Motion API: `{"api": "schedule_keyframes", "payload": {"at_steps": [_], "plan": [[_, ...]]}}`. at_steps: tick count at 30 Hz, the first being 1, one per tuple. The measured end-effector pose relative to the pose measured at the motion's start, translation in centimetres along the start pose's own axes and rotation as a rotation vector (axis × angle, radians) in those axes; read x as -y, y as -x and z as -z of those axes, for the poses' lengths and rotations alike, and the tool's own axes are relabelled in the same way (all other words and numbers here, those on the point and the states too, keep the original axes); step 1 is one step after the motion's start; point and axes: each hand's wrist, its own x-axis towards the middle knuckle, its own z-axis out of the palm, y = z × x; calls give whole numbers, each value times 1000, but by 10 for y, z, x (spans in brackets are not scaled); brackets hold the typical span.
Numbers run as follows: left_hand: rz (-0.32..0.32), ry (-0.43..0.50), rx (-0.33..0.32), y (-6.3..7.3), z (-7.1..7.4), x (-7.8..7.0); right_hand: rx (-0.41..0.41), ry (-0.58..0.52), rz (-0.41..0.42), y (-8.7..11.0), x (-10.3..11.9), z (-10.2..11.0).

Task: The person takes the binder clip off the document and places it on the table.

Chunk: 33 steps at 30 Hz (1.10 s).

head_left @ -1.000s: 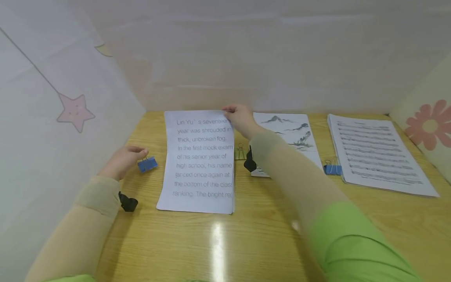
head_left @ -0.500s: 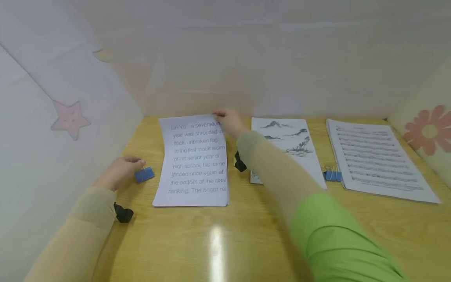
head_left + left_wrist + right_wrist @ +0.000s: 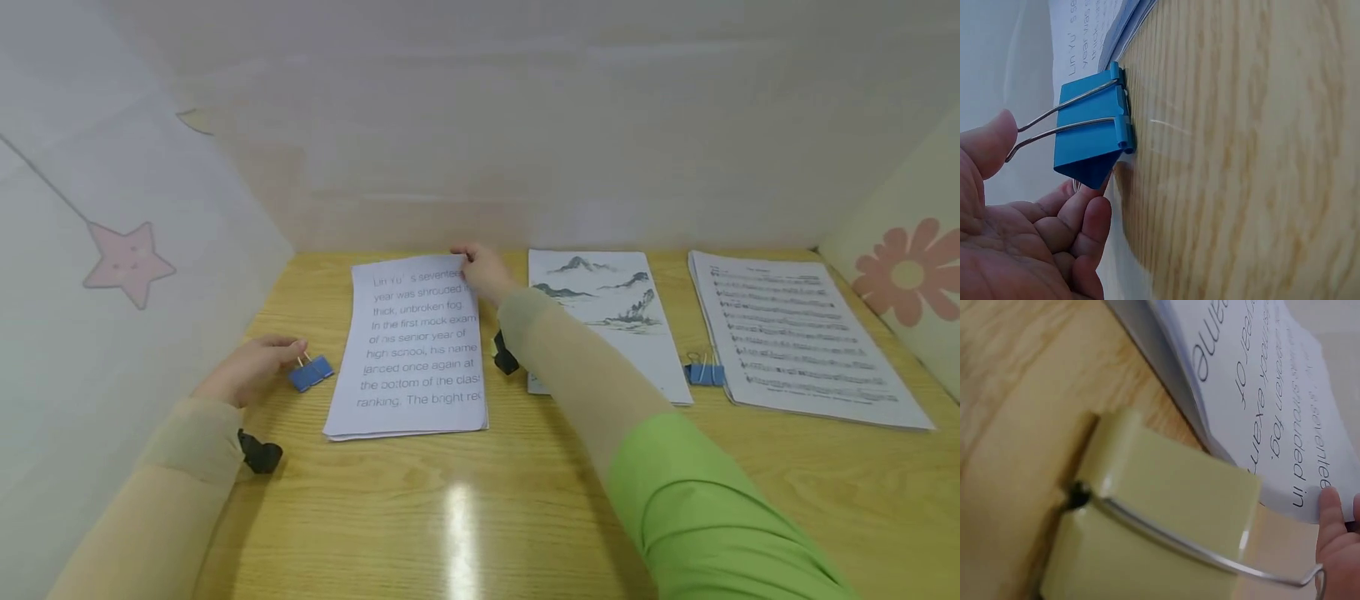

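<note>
My left hand pinches a blue binder clip by its wire handles, just left of a stack of printed pages. In the left wrist view, the thumb presses one handle of the blue clip and the fingers lie under the other side. The clip's mouth points toward the pages, and whether it touches them I cannot tell. At the top right corner of the stack, my right hand pinches the sheets between thumb and fingers. A yellow-green binder clip stands on the table beside the stack, below the right wrist.
Right of the pages lies a stack with a mountain ink painting, partly covered by the right forearm. Further right are sheet music pages with another blue binder clip at their left edge. The wooden table meets papered walls.
My right hand has shifted the printed pages slightly away from me, and their lifted top has come down flatter. My left hand keeps the blue clip beside them. The head view has tilted slightly.
</note>
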Motion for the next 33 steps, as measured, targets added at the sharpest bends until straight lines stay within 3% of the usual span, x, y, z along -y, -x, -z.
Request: {"api": "schedule_keyframes", "payload": {"at_steps": [6, 12, 16, 25, 30, 33], "plan": [[-24, 82, -14, -6, -4, 0, 61, -43, -18, 2, -2, 2], [89, 81, -18, -4, -6, -5, 120, -125, -60, 3, -2, 6], [120, 46, 0, -4, -8, -6, 150, -151, -77, 4, -1, 8], [104, 40, -23, -5, -10, -5, 119, -183, -86, 9, -4, 13], [96, -56, -35, -2, -6, -9, 142, -175, -53, 14, -4, 20], [49, -109, -71, 2, -5, -17, 157, -159, -38, 17, -4, 26]]}}
